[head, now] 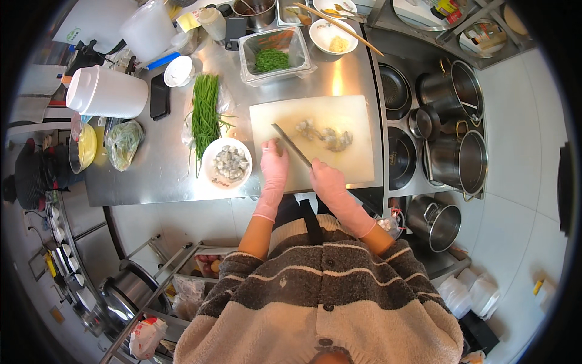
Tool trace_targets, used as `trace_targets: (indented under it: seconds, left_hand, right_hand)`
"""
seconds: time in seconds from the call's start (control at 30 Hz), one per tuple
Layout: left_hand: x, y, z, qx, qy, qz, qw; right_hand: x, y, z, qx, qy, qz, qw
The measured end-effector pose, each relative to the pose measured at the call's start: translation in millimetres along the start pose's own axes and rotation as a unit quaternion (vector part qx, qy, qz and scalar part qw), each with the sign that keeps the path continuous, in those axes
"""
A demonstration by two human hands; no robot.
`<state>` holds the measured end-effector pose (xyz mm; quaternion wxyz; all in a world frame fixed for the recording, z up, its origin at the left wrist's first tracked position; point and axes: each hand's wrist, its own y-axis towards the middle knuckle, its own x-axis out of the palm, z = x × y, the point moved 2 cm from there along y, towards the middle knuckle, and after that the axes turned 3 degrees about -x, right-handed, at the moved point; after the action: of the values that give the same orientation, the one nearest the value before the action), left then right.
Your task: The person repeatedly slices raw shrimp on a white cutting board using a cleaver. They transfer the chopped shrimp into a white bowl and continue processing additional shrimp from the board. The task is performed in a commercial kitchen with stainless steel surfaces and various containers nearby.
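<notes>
My right hand [328, 179], in a pink glove, grips the handle of a knife [292, 146]. Its blade slants up and leftward over the white cutting board [313, 170]. Also gloved in pink, my left hand [274, 160] rests at the board's left side, close to the blade, fingers bent. Whether anything lies under those fingertips is hidden. Right of the blade, raw peeled shrimp [335, 139] lie in a loose row on the board. A white bowl [210, 175] of cut shrimp pieces [229, 163] stands just left of my left hand.
Left of the board lies a bunch of green chives [205, 109]. Behind it, a clear tub [300, 68] holds chopped greens. Chopsticks [348, 29] cross a bowl [317, 32] of minced garlic-like bits. Pans [400, 157] and tall steel pots [445, 157] stand at the right.
</notes>
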<state>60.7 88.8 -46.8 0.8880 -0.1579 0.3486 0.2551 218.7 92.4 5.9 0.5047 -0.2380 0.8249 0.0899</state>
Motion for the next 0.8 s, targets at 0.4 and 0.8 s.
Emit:
trace_targets:
  seconds: [0.4, 0.8]
  left_hand:
    - [-2.5, 7.8, -3.3, 0.017, 0.016, -0.050, 0.998]
    - [-10.0, -1.8, -10.7, -0.016, -0.028, 0.008, 0.999]
  right_hand:
    - [11.8, 42.5, 1.4, -0.001, 0.022, -0.020, 1.000]
    - [-5.4, 5.8, 3.9, -0.069, -0.024, -0.007, 0.997]
